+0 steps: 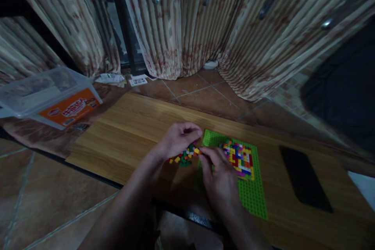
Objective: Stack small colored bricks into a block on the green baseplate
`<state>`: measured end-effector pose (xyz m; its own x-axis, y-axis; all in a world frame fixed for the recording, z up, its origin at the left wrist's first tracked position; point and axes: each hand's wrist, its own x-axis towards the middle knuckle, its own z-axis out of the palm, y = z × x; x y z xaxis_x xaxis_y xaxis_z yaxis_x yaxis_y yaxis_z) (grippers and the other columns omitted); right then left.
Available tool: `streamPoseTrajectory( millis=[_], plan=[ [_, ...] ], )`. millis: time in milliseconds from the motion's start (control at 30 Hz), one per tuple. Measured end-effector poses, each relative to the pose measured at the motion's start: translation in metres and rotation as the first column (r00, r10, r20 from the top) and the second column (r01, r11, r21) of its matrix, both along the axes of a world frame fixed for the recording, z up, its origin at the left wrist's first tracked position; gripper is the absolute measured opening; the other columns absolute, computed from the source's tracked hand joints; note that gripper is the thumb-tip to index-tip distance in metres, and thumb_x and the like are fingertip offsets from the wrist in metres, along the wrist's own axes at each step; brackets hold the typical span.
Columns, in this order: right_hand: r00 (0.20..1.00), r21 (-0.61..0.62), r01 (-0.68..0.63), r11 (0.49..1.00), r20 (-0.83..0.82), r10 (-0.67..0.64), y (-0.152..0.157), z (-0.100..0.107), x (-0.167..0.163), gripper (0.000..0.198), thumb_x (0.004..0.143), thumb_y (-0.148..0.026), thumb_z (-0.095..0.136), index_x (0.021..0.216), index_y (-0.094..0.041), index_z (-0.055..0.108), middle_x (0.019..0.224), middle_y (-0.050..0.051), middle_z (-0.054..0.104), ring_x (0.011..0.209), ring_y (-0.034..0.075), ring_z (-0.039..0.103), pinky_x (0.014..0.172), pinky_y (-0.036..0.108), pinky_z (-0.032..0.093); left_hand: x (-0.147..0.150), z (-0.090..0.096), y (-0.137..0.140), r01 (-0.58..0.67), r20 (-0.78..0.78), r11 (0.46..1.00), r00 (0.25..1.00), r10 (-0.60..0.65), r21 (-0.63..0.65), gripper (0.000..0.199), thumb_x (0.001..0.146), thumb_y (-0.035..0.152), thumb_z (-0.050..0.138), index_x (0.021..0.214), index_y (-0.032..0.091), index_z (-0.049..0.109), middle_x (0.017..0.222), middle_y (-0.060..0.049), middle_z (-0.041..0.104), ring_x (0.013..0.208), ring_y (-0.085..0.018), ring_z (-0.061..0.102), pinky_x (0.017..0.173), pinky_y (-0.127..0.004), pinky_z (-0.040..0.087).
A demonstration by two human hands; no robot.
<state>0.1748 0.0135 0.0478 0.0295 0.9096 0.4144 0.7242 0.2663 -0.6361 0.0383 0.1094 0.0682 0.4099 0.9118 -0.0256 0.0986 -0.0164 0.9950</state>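
Loose toy bricks (pixel 185 159) in several colours lie in a small pile on the wooden board. Over the far side of this pile is my left hand (pixel 179 139), its thumb and fingers pinched together; whatever they may hold is too small to make out. My right hand (pixel 221 175) reaches across the left part of a green studded baseplate (pixel 253 201). Its thumb and forefinger close on a small orange-yellow brick (pixel 197 151) at the pile's right edge. A dense multicoloured patch of bricks (pixel 241 160) sits on the baseplate, partly hidden by my right hand.
The wooden board (pixel 123 125) stretches left and right. A dark flat phone-like slab (pixel 304 177) lies at its right. A clear plastic box (pixel 63 97) with an orange label stands at the left. Striped curtains (pixel 164 27) hang behind, with papers (pixel 137 81) on the floor below.
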Motion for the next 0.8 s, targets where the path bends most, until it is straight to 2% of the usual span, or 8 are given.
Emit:
streamPoseTrajectory(
  millis=[133, 233, 400, 567, 700, 800],
  plan=[
    [0.977, 0.029, 0.106, 0.994, -0.189, -0.099, 0.001, 0.005, 0.012, 0.017, 0.093, -0.022, 0.05, 0.105, -0.022, 0.062, 0.099, 0.005, 0.067, 0.091, 0.017, 0.064, 0.08, 0.032, 0.052, 0.005, 0.007, -0.007, 0.212, 0.102, 0.973, 0.974, -0.202, -0.094, 0.019, 0.076, 0.03, 0.068, 0.088, 0.015, 0.07, 0.077, -0.001, 0.067, 0.067, -0.01, 0.058, 0.065, -0.022, 0.046],
    [0.941, -0.01, 0.147, 0.989, -0.307, -0.143, 0.003, 0.002, 0.019, 0.019, 0.091, -0.026, 0.053, 0.108, -0.023, 0.062, 0.105, 0.006, 0.067, 0.095, 0.018, 0.065, 0.084, 0.036, 0.053, 0.012, 0.008, -0.012, 0.264, 0.121, 0.961, 0.96, -0.252, -0.086, 0.015, 0.076, 0.026, 0.069, 0.086, 0.016, 0.07, 0.077, -0.001, 0.067, 0.069, -0.01, 0.058, 0.066, -0.022, 0.045],
    [0.925, -0.049, 0.169, 0.984, -0.336, -0.175, 0.004, 0.001, 0.025, 0.022, 0.089, -0.026, 0.054, 0.109, -0.024, 0.063, 0.107, 0.006, 0.068, 0.095, 0.018, 0.065, 0.083, 0.035, 0.054, 0.026, 0.005, -0.018, 0.206, 0.11, 0.979, 0.972, -0.206, 0.011, 0.011, 0.078, 0.024, 0.068, 0.083, 0.014, 0.07, 0.076, -0.001, 0.067, 0.07, -0.01, 0.059, 0.067, -0.022, 0.046],
    [0.909, -0.08, 0.194, 0.978, -0.36, -0.21, 0.002, 0.004, 0.027, 0.026, 0.09, -0.027, 0.053, 0.114, -0.023, 0.061, 0.105, 0.007, 0.069, 0.092, 0.018, 0.065, 0.078, 0.034, 0.054, 0.035, 0.005, -0.023, 0.145, 0.097, 0.987, 0.984, -0.151, 0.071, 0.011, 0.079, 0.022, 0.067, 0.084, 0.014, 0.071, 0.082, -0.003, 0.07, 0.078, -0.013, 0.063, 0.075, -0.024, 0.049],
    [0.919, -0.077, 0.22, 0.973, -0.317, -0.233, 0.003, 0.005, 0.03, 0.028, 0.091, -0.028, 0.05, 0.115, -0.021, 0.062, 0.104, 0.008, 0.068, 0.088, 0.018, 0.065, 0.078, 0.035, 0.054, 0.039, 0.003, -0.026, 0.126, 0.083, 0.982, 0.987, -0.138, 0.138, 0.011, 0.081, 0.023, 0.064, 0.086, 0.015, 0.071, 0.083, -0.003, 0.07, 0.078, -0.013, 0.062, 0.075, -0.023, 0.048],
    [0.931, -0.039, 0.25, 0.967, -0.265, -0.251, 0.004, 0.009, 0.038, 0.028, 0.091, -0.028, 0.048, 0.113, -0.02, 0.063, 0.104, 0.009, 0.067, 0.093, 0.019, 0.064, 0.082, 0.036, 0.052, 0.041, 0.001, -0.025, 0.085, 0.045, 0.979, 0.995, -0.095, 0.186, 0.012, 0.083, 0.025, 0.063, 0.083, 0.015, 0.069, 0.077, -0.001, 0.067, 0.074, -0.012, 0.059, 0.07, -0.022, 0.046]
  ],
)
